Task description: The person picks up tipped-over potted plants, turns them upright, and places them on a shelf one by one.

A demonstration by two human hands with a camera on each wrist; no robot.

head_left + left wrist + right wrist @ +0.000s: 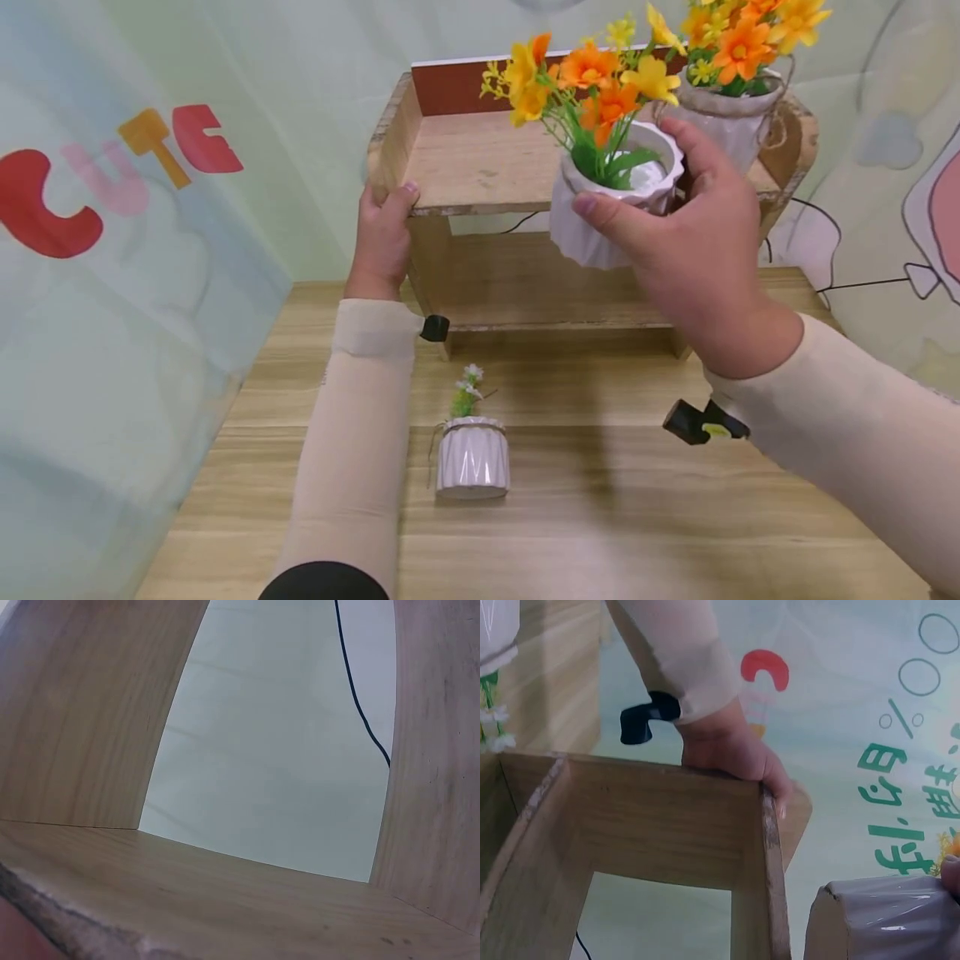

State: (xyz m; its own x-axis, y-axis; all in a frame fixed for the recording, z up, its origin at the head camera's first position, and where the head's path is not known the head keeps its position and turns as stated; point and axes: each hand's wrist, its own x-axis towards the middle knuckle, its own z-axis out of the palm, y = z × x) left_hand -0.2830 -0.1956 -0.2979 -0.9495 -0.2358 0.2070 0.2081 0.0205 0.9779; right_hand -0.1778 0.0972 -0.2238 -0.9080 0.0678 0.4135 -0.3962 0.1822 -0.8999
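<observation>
Head view, right fingers [693, 145] holding flowerpot [588, 232], left fingers [400, 200] gripping shelf [476, 167], second pot [726, 129] behind, planter [472, 458] below.

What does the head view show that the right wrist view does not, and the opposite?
Only the head view: the standing flowerpot on the wooden shelf. Only the right wrist view: green lettering. Both: the wooden shelf, the left hand gripping it, the held flowerpot, at least part of the right hand, and the white-blossomed flowerpot.

Cream sleeves [358, 442], both arms; paler wrap [373, 329] at left cuff; black wrist mounts [435, 328]; yellow label [716, 431] on right one
</observation>
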